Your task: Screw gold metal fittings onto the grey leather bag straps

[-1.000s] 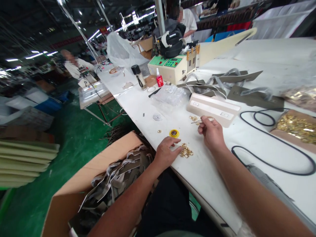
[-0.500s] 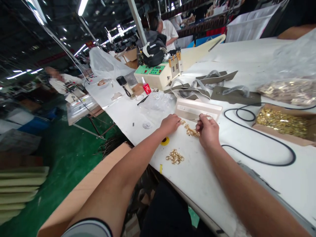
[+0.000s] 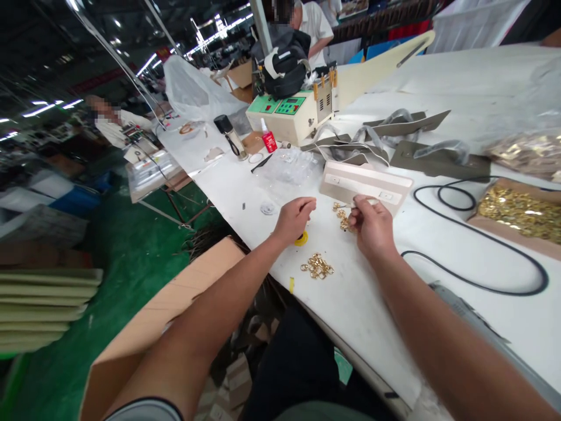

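Note:
My left hand (image 3: 294, 221) is closed in a pinch above the white table, beside a yellow round spool-like piece (image 3: 301, 238). What its fingertips hold, if anything, is too small to make out. My right hand (image 3: 372, 228) grips a thin pale tool (image 3: 372, 202) whose narrow tip points left. Close to that hand lies a row of small gold metal links (image 3: 340, 217). Nearer the table's front edge is a second pile of gold links (image 3: 317, 266). Behind the right hand rests a beige panel (image 3: 366, 184) with two small fittings on it.
A black cord (image 3: 482, 286) loops on the right, before a box of gold parts (image 3: 519, 210). Farther back are a red bottle (image 3: 268, 140), clear plastic (image 3: 289, 172), olive panels (image 3: 438, 159) and a control machine (image 3: 284, 120). A cardboard box (image 3: 175, 298) stands below left.
My left hand has drawn back leftward from the row of gold links, its fingers still pinched. My right hand stays near the links with the thin tool. The camera view has shifted slightly.

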Motion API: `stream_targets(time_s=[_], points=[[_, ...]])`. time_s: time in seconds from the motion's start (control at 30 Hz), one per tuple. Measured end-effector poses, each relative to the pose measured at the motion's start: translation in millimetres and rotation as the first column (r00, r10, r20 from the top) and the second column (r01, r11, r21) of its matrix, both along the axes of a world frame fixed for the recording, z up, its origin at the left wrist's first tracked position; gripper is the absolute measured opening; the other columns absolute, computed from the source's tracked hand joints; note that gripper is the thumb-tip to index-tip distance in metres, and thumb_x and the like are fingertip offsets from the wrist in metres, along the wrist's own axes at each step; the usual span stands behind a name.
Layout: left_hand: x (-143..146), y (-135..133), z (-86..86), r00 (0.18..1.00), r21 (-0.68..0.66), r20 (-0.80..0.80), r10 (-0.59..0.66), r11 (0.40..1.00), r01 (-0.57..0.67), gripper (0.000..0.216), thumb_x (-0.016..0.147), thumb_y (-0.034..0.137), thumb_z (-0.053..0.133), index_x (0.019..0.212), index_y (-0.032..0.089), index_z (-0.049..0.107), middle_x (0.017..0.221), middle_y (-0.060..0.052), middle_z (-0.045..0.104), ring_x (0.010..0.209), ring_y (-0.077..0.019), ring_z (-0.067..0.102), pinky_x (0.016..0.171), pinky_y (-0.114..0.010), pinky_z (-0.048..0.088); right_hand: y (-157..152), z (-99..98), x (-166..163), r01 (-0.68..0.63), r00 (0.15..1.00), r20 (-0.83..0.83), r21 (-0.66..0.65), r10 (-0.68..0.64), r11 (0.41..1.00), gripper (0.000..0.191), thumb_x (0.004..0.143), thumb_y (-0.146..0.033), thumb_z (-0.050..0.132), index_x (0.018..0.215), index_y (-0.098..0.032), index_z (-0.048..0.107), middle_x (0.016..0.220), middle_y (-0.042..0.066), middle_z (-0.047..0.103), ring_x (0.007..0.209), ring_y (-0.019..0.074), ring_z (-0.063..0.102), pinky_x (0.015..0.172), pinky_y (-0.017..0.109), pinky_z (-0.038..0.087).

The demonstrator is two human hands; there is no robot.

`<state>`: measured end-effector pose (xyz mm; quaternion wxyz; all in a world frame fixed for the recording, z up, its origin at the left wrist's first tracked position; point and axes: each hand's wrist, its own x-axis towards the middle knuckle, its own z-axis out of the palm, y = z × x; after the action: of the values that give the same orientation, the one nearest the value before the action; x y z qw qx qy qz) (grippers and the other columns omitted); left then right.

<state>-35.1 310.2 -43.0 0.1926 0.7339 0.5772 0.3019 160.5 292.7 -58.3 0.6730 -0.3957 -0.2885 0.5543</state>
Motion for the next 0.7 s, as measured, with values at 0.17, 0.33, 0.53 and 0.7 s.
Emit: stream_targets(time_s=[0.17,0.33,0.53,0.7], points=[[-30,-91,-11.2,0.831,-0.203,0.491,0.261,0.962,-0.182,0.036,0.095,0.043,0.064,0.119,0.018,0.075,0.077,0.000,0.068,0.053,-0.0085,0.053,0.053,-0.022,0.042,-28,1.7,-31,-0.187,0.971,0.164,0.052,0.176,0.981,0.028,0.084,-0.047,0.079,0.084,-0.022,0.066,0.061,-0.005,0.058,0.050,0.0115,0.051,0.050,0.025,0.043],[-29,-132,-26.8,0.669,-0.356,0.608,0.428,0.900,-0.252,0.043,0.082,0.046,0.078,0.112,0.015,0.080,0.063,0.002,0.067,0.049,-0.0075,0.046,0.051,-0.022,0.037,-57,10.8,-50,-0.357,0.868,0.393,0.071,0.303,0.931,0.026,0.090,-0.047,0.074,0.089,-0.022,0.069,0.058,-0.003,0.061,0.052,0.0134,0.055,0.053,0.026,0.044],[-22,-131,-29.2,0.618,-0.376,0.632,0.467,0.883,-0.283,0.036,0.076,0.046,0.083,0.098,0.016,0.084,0.058,0.001,0.067,0.049,-0.0091,0.050,0.053,-0.023,0.040,-62,16.5,-49,-0.356,0.799,0.538,0.062,0.269,0.933,0.028,0.089,-0.049,0.073,0.087,-0.021,0.069,0.056,-0.004,0.060,0.049,0.0127,0.054,0.050,0.025,0.042],[-18,-131,-30.0,0.648,-0.328,0.619,0.445,0.895,-0.301,0.030,0.077,0.043,0.082,0.095,0.019,0.084,0.063,0.000,0.071,0.055,-0.0119,0.059,0.057,-0.025,0.046,-60,11.7,-48,-0.349,0.777,0.576,0.055,0.255,0.936,0.026,0.091,-0.047,0.072,0.089,-0.020,0.069,0.055,-0.004,0.061,0.049,0.0127,0.054,0.050,0.026,0.042]])
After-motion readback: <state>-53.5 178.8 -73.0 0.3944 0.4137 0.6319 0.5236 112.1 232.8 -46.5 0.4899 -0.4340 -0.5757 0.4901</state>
